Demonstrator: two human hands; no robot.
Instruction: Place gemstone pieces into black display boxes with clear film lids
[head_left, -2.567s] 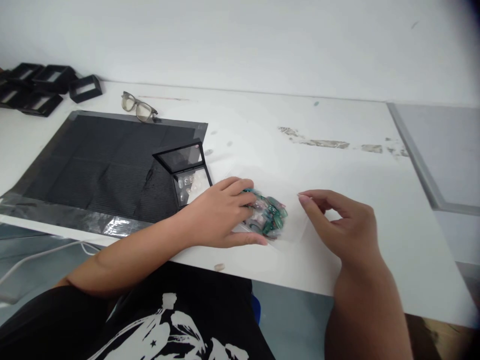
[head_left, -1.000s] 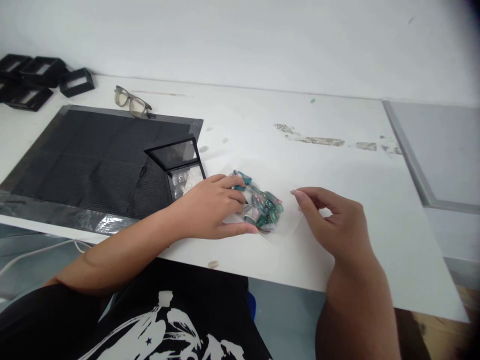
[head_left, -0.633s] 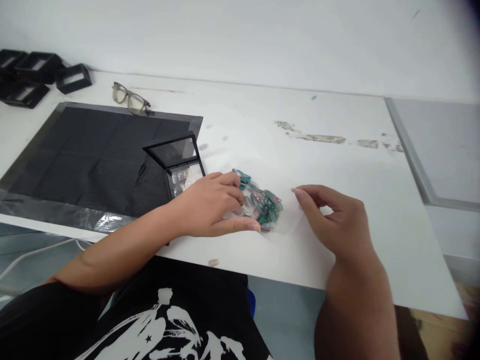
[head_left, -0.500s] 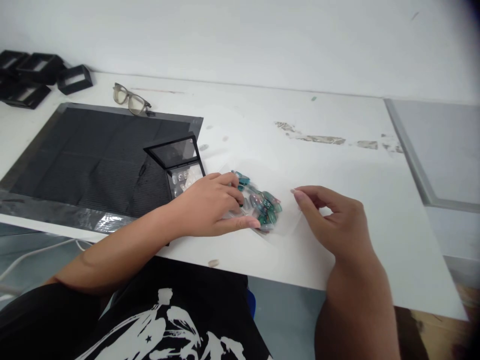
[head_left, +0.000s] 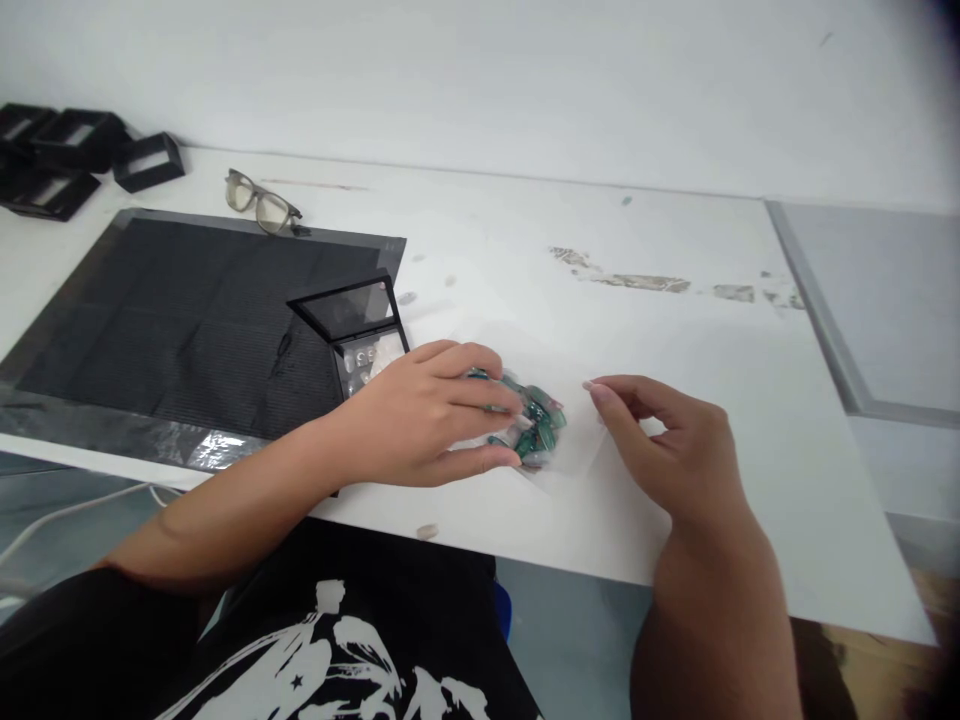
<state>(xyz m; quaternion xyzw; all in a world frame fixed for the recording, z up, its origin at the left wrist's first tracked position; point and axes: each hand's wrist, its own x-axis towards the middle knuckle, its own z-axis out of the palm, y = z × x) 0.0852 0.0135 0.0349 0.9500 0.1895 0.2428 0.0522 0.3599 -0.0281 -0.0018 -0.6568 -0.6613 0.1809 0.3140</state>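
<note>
Several glossy green nail-shaped pieces [head_left: 541,420] lie in a pile on a clear plastic sheet or bag [head_left: 574,455] on the white table. Over the pile's left side reaches my left hand [head_left: 435,415], its fingers apart and the fingertips touching the pieces. My right hand [head_left: 664,430] is right of the pile, thumb and forefinger pinched together at what looks like the clear plastic's edge. Beside my left hand stands an open black case [head_left: 352,320] with a clear window lid and pale nail-shaped pieces inside, partly hidden by that hand.
A black ribbed mat [head_left: 180,320] covers the table's left part. Behind it lie glasses [head_left: 259,203]. Several black boxes [head_left: 82,140] stand at the back left. One pale piece [head_left: 427,531] sits at the front edge. A grey-framed panel [head_left: 877,300] is at the right.
My left hand's fingers have stretched further right over the green pieces and spread more. The right hand has hardly moved.
</note>
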